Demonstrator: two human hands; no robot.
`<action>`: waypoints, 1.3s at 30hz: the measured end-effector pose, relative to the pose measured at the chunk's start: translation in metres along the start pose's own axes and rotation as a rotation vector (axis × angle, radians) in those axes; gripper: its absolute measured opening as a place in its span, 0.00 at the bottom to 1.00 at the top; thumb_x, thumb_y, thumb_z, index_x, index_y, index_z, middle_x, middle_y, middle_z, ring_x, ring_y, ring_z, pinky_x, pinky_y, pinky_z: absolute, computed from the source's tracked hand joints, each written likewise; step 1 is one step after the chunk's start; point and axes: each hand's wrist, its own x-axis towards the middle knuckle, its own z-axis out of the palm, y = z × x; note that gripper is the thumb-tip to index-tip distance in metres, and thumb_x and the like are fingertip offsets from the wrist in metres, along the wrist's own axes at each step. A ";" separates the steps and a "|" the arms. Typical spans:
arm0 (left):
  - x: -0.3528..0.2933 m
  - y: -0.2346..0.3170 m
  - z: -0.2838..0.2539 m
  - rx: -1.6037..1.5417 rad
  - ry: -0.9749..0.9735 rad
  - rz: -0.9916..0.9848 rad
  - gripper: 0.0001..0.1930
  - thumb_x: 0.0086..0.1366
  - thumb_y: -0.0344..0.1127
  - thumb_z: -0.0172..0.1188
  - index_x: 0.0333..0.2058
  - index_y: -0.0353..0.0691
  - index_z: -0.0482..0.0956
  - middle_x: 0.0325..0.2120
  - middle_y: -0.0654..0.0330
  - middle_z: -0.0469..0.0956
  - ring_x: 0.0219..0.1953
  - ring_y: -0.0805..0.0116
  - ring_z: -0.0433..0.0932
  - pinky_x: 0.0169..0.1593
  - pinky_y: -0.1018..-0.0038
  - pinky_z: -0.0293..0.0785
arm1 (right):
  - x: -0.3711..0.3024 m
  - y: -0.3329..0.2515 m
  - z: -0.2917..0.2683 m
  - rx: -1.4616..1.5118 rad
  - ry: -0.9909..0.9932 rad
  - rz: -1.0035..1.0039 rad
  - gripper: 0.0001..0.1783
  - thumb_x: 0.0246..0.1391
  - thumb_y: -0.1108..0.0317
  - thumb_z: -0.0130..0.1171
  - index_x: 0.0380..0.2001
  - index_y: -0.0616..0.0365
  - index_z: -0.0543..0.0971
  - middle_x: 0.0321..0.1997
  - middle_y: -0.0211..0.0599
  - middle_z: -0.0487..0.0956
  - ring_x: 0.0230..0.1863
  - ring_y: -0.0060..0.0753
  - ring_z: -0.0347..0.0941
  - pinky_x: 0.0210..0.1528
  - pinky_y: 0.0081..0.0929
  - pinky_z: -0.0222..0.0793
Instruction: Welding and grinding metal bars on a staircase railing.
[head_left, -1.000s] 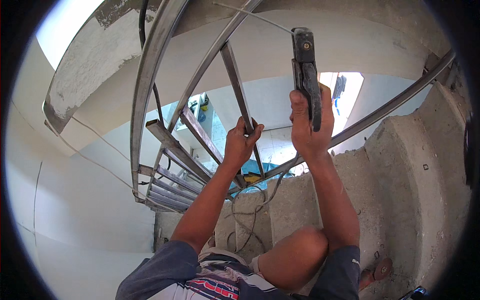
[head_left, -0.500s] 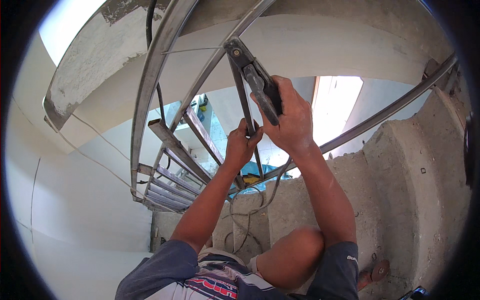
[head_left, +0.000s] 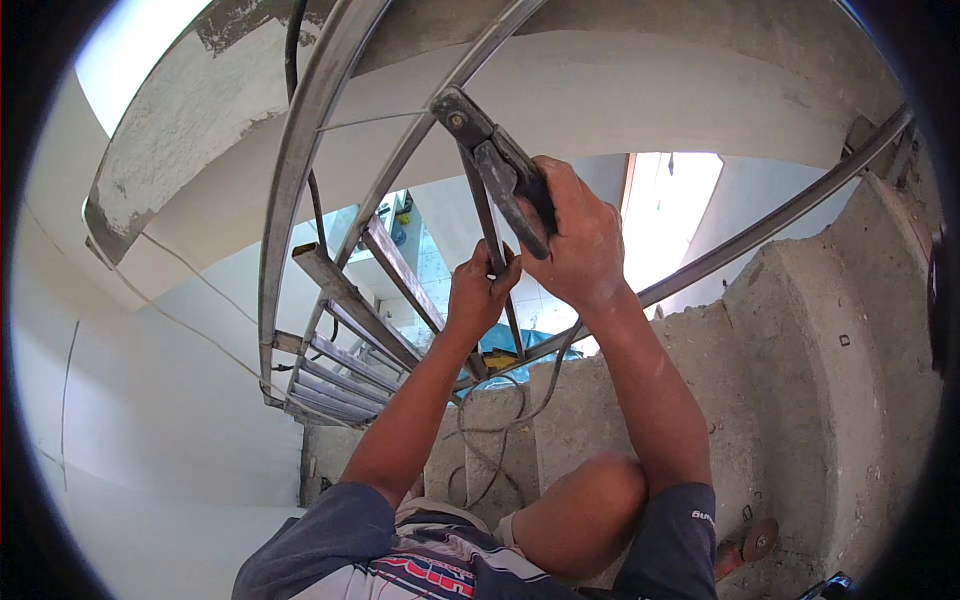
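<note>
My right hand [head_left: 580, 235] is wrapped around a black welding electrode holder [head_left: 505, 170]. A thin electrode [head_left: 370, 121] sticks out to the left from its head, crossing in front of the railing; whether its tip touches the curved metal rail [head_left: 290, 150] cannot be made out. Below and to the left, my left hand [head_left: 478, 295] grips an upright square metal bar [head_left: 513, 322] with fingers and thumb. That bar runs from near the holder's head down to the lower rail [head_left: 690, 280].
More metal bars [head_left: 355, 300] stand in the railing at left. A cable [head_left: 553, 385] loops over the concrete steps [head_left: 580, 410]. An angle grinder with a reddish disc [head_left: 760, 540] lies at lower right. Past the railing is a drop to a tiled floor with blue sheeting [head_left: 530, 372].
My right hand has shifted the electrode holder slightly left and down, and the electrode has moved with it. The left hand stays on the bar, nearly unmoved.
</note>
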 end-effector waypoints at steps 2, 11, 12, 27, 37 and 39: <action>0.001 0.004 0.000 0.039 0.003 0.018 0.11 0.68 0.38 0.63 0.39 0.39 0.72 0.25 0.50 0.81 0.31 0.51 0.85 0.37 0.63 0.78 | 0.000 -0.001 -0.001 -0.019 0.003 0.002 0.19 0.54 0.74 0.65 0.48 0.62 0.73 0.31 0.46 0.80 0.27 0.43 0.82 0.28 0.34 0.76; 0.000 -0.002 0.003 -0.019 -0.001 -0.029 0.13 0.67 0.39 0.66 0.39 0.38 0.73 0.23 0.53 0.80 0.27 0.57 0.83 0.33 0.65 0.76 | -0.018 0.008 -0.002 0.117 0.046 0.076 0.18 0.59 0.69 0.64 0.49 0.62 0.72 0.29 0.40 0.79 0.26 0.31 0.79 0.29 0.29 0.74; 0.001 -0.002 0.004 -0.018 0.000 -0.028 0.13 0.67 0.39 0.66 0.39 0.38 0.73 0.23 0.53 0.80 0.27 0.57 0.83 0.33 0.65 0.76 | -0.024 0.011 -0.004 0.153 0.101 0.129 0.18 0.61 0.67 0.64 0.49 0.62 0.71 0.29 0.37 0.79 0.26 0.27 0.77 0.29 0.26 0.73; 0.002 -0.006 0.000 -0.051 -0.037 -0.087 0.15 0.67 0.43 0.66 0.38 0.38 0.73 0.21 0.54 0.79 0.24 0.61 0.79 0.32 0.66 0.73 | -0.049 0.002 -0.035 0.689 0.317 0.556 0.36 0.68 0.54 0.49 0.71 0.56 0.52 0.34 0.35 0.73 0.26 0.19 0.68 0.26 0.20 0.68; 0.003 -0.004 0.001 -0.053 -0.050 -0.113 0.14 0.67 0.42 0.66 0.38 0.39 0.73 0.20 0.57 0.77 0.23 0.65 0.76 0.31 0.68 0.71 | -0.089 0.000 -0.045 0.441 0.209 0.314 0.63 0.54 0.38 0.67 0.74 0.67 0.44 0.44 0.38 0.70 0.33 0.19 0.66 0.31 0.18 0.67; 0.003 -0.007 0.000 -0.060 -0.050 -0.108 0.14 0.67 0.43 0.65 0.38 0.39 0.73 0.20 0.58 0.76 0.22 0.67 0.75 0.31 0.68 0.71 | -0.086 -0.010 -0.048 0.432 0.158 0.358 0.65 0.53 0.37 0.68 0.74 0.67 0.44 0.44 0.39 0.71 0.31 0.18 0.66 0.30 0.17 0.67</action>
